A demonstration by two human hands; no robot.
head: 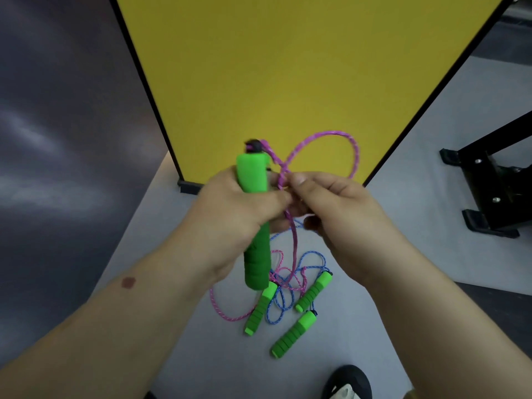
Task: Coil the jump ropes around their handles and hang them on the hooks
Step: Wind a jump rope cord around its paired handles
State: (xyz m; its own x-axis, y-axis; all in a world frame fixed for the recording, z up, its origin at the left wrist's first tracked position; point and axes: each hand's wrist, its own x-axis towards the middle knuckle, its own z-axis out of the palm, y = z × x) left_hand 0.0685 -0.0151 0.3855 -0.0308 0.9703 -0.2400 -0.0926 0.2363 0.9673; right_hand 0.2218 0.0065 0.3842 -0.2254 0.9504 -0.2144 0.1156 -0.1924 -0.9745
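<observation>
The left hand (236, 208) grips an upright green handle (254, 214) while the right hand (325, 203) pinches the pink rope (325, 139) into a first loop, so coiling has barely begun. Three more handles (313, 290) and a blue rope (283, 306) lie tangled on the grey floor (431, 226) before a yellow panel (288, 67) (no hooks in view).
</observation>
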